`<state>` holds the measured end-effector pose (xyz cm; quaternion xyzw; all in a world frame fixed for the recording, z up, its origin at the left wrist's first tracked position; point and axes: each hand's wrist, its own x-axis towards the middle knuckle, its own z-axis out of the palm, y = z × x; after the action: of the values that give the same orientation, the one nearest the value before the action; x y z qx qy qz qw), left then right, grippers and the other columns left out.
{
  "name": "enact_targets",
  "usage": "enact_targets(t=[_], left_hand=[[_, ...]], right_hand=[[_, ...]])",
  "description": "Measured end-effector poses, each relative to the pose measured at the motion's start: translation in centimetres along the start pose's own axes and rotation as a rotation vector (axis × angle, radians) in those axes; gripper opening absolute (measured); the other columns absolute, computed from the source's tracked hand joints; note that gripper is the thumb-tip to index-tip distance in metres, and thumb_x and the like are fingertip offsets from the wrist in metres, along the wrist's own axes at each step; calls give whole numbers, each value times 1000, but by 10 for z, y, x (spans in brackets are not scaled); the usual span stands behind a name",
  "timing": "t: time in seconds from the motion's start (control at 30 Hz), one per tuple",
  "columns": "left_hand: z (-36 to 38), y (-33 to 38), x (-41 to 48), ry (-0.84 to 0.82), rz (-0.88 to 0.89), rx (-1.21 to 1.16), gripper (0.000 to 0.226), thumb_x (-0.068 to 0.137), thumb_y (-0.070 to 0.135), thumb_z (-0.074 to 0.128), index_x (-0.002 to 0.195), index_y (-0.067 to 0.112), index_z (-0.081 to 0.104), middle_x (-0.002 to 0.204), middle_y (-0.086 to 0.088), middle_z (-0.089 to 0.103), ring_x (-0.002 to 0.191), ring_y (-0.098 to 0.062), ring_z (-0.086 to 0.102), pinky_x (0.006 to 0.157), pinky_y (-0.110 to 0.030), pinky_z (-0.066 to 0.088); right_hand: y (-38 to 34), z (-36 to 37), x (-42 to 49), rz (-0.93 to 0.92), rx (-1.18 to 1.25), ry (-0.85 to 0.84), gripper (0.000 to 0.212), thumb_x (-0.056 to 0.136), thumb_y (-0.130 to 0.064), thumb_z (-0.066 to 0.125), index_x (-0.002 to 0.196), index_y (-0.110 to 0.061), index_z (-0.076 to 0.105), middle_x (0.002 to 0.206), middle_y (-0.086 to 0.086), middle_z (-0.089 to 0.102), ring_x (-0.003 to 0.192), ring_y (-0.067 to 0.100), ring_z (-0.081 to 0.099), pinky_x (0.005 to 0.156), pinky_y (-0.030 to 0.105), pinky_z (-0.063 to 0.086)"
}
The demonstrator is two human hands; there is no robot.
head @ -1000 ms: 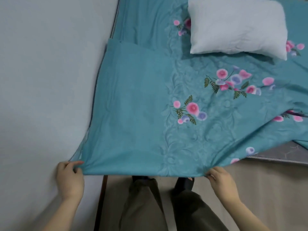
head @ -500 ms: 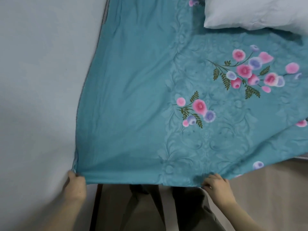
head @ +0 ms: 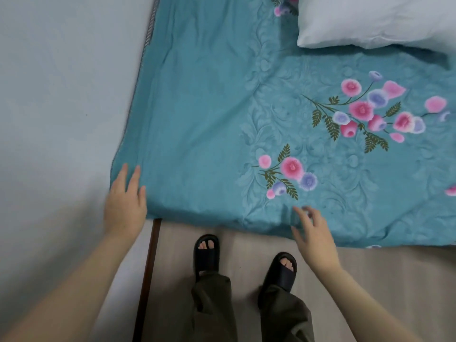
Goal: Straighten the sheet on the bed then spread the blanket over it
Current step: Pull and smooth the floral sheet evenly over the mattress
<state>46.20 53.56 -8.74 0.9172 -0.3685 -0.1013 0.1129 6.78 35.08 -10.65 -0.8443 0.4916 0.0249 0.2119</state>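
teal floral sheet [head: 197, 119] lies flat on the bed, near edge hanging over the side. left hand [head: 124, 201] rests on its near-left corner, fingers straight, slightly spread. right hand [head: 314, 235] at the near edge, fingers spread, blurred; contact unclear. white pillow [head: 377, 21] far right.

The sheet [head: 197, 119] is teal, plain on its left part, with a band [head: 261, 95] of paler tone-on-tone scrolls down its middle. On the band and to its right are printed flowers [head: 361, 110], pink and lilac, with dark green ferny leaves [head: 332, 127]. The pillow [head: 370, 21] at the sheet's top right is white. Left of the sheet, the wall [head: 61, 95] is pale grey-blue. Below the sheet the floor [head: 246, 255] is beige, the strip [head: 150, 262] dark brown, the slippers [head: 206, 255] black, the trousers [head: 212, 312] olive.
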Motion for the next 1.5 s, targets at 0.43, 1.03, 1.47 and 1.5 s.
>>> enact_targets(t=[0.43,1.03,1.47,1.5], left_hand=[[34,-2,28,-544,-423,358,64,102,27,23,153,12,-13,161,-3,-20,148,-40,1,121,-49,7],[123,227,-27,-672,274,276,64,90,71,21,138,61,-20,150,7,-44,142,-41,-28,103,-79,10],[138,344,-140,-738,246,317,119,47,86,-35,150,31,-13,161,-3,-20,150,-32,-8,113,-66,10],[141,362,-143,-756,305,279,117,50,87,-33,152,34,-9,160,2,-21,150,-25,-9,114,-64,8]], right_hand=[[26,2,17,658,-233,-429,78,96,-61,21,153,-21,-14,156,30,-10,144,47,-1,114,55,18],[168,-38,17,690,-106,-407,69,86,-74,6,139,-50,-32,154,1,-36,143,42,-22,104,76,14],[253,-112,-2,765,475,232,57,88,-18,64,139,-8,40,134,12,38,116,32,50,96,35,42],[271,-117,-6,829,514,268,61,86,-16,66,140,-5,40,135,16,37,119,33,48,101,35,39]])
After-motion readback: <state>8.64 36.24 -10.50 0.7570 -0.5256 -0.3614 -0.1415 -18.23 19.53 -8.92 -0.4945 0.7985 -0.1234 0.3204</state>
